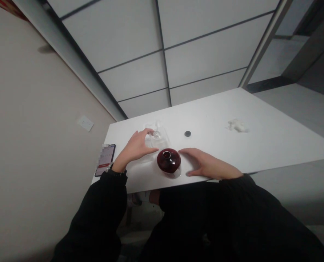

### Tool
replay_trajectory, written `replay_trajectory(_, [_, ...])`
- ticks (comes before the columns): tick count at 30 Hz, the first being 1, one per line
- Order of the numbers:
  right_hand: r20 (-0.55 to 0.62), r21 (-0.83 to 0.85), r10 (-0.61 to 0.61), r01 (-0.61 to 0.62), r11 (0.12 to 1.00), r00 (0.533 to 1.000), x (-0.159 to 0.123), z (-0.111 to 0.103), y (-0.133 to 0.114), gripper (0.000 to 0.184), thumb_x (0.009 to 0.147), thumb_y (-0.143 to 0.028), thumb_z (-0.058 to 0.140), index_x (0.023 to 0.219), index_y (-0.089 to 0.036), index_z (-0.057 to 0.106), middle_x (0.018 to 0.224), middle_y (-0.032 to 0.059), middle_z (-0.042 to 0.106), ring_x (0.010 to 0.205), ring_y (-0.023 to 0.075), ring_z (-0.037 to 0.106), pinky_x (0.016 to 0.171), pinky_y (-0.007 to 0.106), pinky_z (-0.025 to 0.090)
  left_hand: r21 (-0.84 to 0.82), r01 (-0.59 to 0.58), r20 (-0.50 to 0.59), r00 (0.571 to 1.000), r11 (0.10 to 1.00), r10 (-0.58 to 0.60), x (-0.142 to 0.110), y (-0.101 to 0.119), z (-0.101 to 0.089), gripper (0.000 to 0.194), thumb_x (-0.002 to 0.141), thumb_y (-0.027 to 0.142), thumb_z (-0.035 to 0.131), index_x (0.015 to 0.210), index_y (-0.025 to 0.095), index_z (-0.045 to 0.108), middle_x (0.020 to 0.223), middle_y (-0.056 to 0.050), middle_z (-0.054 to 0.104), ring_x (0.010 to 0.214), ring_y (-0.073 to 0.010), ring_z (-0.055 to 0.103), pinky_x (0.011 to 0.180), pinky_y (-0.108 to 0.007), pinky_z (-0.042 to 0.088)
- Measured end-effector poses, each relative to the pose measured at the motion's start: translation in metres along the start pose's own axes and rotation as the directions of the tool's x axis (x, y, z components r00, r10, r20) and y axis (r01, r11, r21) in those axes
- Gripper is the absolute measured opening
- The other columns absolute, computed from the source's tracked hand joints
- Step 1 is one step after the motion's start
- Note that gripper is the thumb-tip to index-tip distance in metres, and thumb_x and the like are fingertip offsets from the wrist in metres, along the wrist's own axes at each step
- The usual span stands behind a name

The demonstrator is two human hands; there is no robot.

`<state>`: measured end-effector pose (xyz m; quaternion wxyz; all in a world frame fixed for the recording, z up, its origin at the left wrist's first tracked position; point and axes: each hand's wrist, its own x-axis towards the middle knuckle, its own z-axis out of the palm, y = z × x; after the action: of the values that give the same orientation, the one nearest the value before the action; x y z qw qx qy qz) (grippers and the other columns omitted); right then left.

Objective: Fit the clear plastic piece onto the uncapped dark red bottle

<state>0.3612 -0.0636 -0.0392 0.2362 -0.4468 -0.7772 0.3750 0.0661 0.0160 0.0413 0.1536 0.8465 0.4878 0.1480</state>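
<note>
A dark red, glossy, rounded vessel [169, 162] with a small ringed opening on top stands near the table's front edge. Something clear shows beneath its lower edge. My left hand [140, 146] is open just to its left, thumb and fingers apart. The fingertips of that hand are at a clear, see-through object [162, 140] with a small round top; whether they touch it I cannot tell. To the right of the red vessel, my right hand [202, 162] is open with the thumb spread from the fingers. Its fingertips come close to the vessel's side.
A small dark round disc [188, 134] lies behind the vessel on the white table [273, 145]. Crumpled whitish material [236, 126] is farther right. A phone [106, 160] lies at the left edge beside the wall. White panels [140, 76] rise behind the table.
</note>
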Motion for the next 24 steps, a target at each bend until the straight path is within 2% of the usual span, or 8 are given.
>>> replay_trajectory(5, [-0.021, -0.014, -0.077, 0.077, 0.997, 0.997, 0.000, 0.002, 0.010, 0.082, 0.070, -0.025, 0.092, 0.146, -0.028, 0.061, 0.151, 0.0121, 0.062, 0.141, 0.0358, 0.058, 0.122, 0.061, 0.045, 0.135, -0.084, 0.056, 0.995, 0.987, 0.077, 0.003, -0.016, 0.013, 0.065, 0.073, 0.057, 0.086, 0.126, 0.023, 0.067, 0.128, -0.013, 0.074, 0.124, -0.0397, 0.064, 0.119, -0.068, 0.033])
replay_trajectory(11, [-0.019, -0.074, -0.104, 0.103, 0.992, 0.994, 0.005, 0.014, 0.008, 0.089, 0.064, -0.033, 0.098, 0.145, -0.026, 0.062, 0.159, 0.0143, 0.054, 0.151, 0.0388, 0.046, 0.126, 0.064, 0.038, 0.146, -0.063, 0.101, 0.994, 0.987, 0.049, 0.004, -0.019, 0.020, 0.066, 0.068, 0.056, 0.089, 0.121, 0.023, 0.071, 0.123, -0.014, 0.076, 0.130, -0.0444, 0.060, 0.123, -0.077, 0.019])
replay_trajectory(13, [-0.005, -0.115, -0.105, 0.103, 0.988, 0.995, 0.006, 0.016, 0.005, 0.089, 0.064, -0.035, 0.098, 0.145, -0.025, 0.062, 0.160, 0.0157, 0.053, 0.152, 0.0397, 0.044, 0.126, 0.065, 0.036, 0.173, -0.071, 0.121, 0.991, 0.982, 0.050, 0.001, -0.016, 0.018, 0.075, 0.068, 0.057, 0.089, 0.130, 0.021, 0.067, 0.132, -0.017, 0.073, 0.136, -0.0460, 0.056, 0.123, -0.079, 0.014])
replay_trajectory(15, [-0.006, -0.126, -0.111, 0.109, 0.986, 0.994, 0.008, 0.017, 0.001, 0.089, 0.064, -0.036, 0.099, 0.145, -0.023, 0.062, 0.158, 0.0169, 0.054, 0.152, 0.0404, 0.044, 0.126, 0.065, 0.035, 0.208, -0.082, 0.109, 0.992, 0.975, 0.060, -0.005, -0.012, 0.013, 0.090, 0.069, 0.056, 0.089, 0.143, 0.017, 0.058, 0.147, -0.022, 0.063, 0.145, -0.0479, 0.048, 0.123, -0.080, 0.012])
replay_trajectory(17, [-0.036, -0.084, -0.114, 0.110, 0.990, 0.993, 0.009, 0.019, -0.002, 0.095, 0.063, -0.037, 0.100, 0.147, -0.024, 0.059, 0.156, 0.0164, 0.056, 0.150, 0.0402, 0.047, 0.125, 0.065, 0.036, 0.218, -0.077, 0.040, 0.997, 0.973, 0.070, -0.016, -0.007, 0.007, 0.095, 0.075, 0.052, 0.087, 0.153, 0.014, 0.047, 0.160, -0.025, 0.050, 0.152, -0.0478, 0.040, 0.125, -0.079, 0.011])
replay_trajectory(20, [-0.099, 0.070, -0.095, 0.102, 0.992, 0.991, 0.012, 0.023, -0.012, 0.111, 0.060, -0.039, 0.101, 0.157, -0.028, 0.047, 0.159, 0.0145, 0.054, 0.148, 0.0385, 0.050, 0.124, 0.063, 0.039, 0.161, -0.047, -0.182, 0.980, 0.986, 0.076, -0.042, 0.007, 0.002, 0.069, 0.094, 0.036, 0.069, 0.155, 0.016, 0.043, 0.161, -0.022, 0.049, 0.152, -0.0408, 0.043, 0.127, -0.073, 0.020])
replay_trajectory(22, [-0.127, 0.185, -0.095, 0.118, 0.976, 0.987, 0.014, 0.025, -0.021, 0.113, 0.062, -0.038, 0.100, 0.159, -0.031, 0.043, 0.162, 0.0119, 0.052, 0.149, 0.0361, 0.050, 0.125, 0.060, 0.038, 0.060, -0.035, -0.380, 0.923, 0.998, 0.055, -0.064, 0.020, 0.008, 0.048, 0.100, 0.029, 0.057, 0.147, 0.018, 0.049, 0.148, -0.019, 0.059, 0.140, -0.0334, 0.055, 0.121, -0.062, 0.039])
replay_trajectory(24, [-0.153, 0.258, -0.118, 0.155, 0.954, 0.981, 0.015, 0.026, -0.030, 0.099, 0.068, -0.036, 0.097, 0.154, -0.032, 0.049, 0.159, 0.0087, 0.057, 0.147, 0.0326, 0.053, 0.126, 0.057, 0.039, -0.026, -0.036, -0.530, 0.848, 0.999, 0.016, -0.087, 0.031, 0.022, 0.031, 0.102, 0.026, 0.053, 0.132, 0.021, 0.057, 0.130, -0.013, 0.066, 0.126, -0.0275, 0.063, 0.112, -0.052, 0.051])
